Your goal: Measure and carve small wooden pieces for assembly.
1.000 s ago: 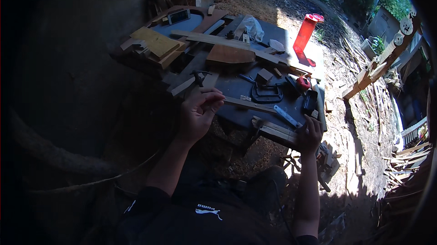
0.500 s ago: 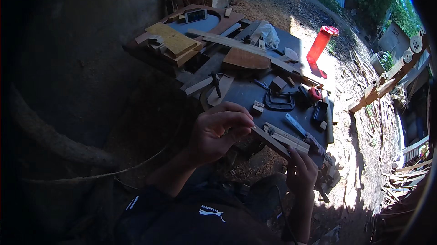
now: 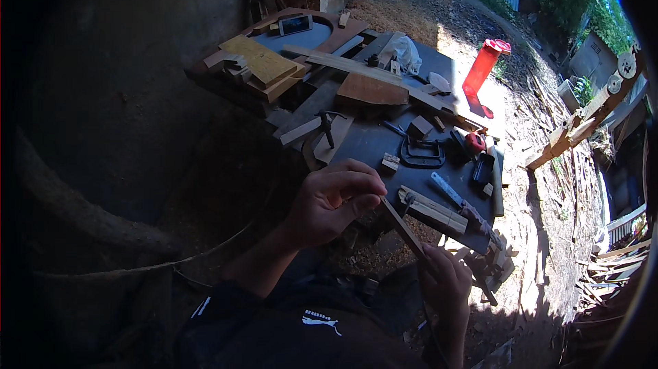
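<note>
A narrow wooden strip (image 3: 403, 229) slants between my hands, in front of the workbench's near edge. My left hand (image 3: 334, 203) pinches its upper end between thumb and fingertips. Around the lower end, the fingers of my right hand (image 3: 445, 278) are closed. Just beyond the strip, a pale piece of wood (image 3: 433, 211) lies on the bench, with a small dark metal part at its left end. A small wooden block (image 3: 390, 162) and a black G-clamp (image 3: 421, 153) are farther back.
The dark workbench (image 3: 363, 141) also carries a hammer (image 3: 327, 127), a thick wooden block (image 3: 372, 89), yellowish boards (image 3: 263, 60), a phone (image 3: 295, 24) and a plastic bag (image 3: 409, 53). A red stool-like object (image 3: 482, 69) stands beyond it. Wood scraps (image 3: 497, 263) lie at the right corner.
My right hand has moved down and slightly left, so the strip slopes more steeply. The left hand stays nearly in place, still pinching the upper end.
</note>
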A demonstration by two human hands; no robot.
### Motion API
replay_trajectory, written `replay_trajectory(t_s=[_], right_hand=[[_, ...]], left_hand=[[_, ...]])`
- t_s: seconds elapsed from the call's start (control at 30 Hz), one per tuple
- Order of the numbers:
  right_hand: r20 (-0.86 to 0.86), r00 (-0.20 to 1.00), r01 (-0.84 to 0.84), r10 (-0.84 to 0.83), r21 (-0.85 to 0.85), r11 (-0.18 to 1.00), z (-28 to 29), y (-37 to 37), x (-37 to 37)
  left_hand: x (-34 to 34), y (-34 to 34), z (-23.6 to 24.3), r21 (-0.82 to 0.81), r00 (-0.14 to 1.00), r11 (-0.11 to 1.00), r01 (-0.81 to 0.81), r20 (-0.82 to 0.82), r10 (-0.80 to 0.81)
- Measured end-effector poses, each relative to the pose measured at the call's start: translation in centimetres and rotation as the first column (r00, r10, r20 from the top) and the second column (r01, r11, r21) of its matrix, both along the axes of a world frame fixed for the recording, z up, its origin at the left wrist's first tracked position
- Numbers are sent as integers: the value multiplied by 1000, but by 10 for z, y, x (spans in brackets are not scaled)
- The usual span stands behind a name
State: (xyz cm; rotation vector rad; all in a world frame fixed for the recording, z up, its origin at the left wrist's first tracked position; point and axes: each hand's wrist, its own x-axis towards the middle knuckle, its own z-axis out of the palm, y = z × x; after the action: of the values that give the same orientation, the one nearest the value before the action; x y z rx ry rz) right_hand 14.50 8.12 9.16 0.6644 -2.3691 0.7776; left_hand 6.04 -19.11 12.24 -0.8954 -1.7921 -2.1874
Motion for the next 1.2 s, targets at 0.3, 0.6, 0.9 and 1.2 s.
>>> replay_trajectory(t_s=[0.3, 0.6, 0.9, 1.2], right_hand=[[68, 998, 1, -4, 45, 999, 10, -4, 3], [140, 990, -5, 13, -54, 999, 0, -6, 10], [429, 885, -84, 183, -238, 968, 2, -5, 19], [679, 616, 137, 399, -592, 794, -2, 13, 12]], left_hand=[[4, -4, 3, -38, 998, 999, -19, 53, 21], [3, -5, 1, -35, 995, 999, 5, 104, -1], [-2, -9, -6, 61, 959, 995, 83, 267, -96], [-34, 9, -35, 100, 916, 983, 154, 359, -180]])
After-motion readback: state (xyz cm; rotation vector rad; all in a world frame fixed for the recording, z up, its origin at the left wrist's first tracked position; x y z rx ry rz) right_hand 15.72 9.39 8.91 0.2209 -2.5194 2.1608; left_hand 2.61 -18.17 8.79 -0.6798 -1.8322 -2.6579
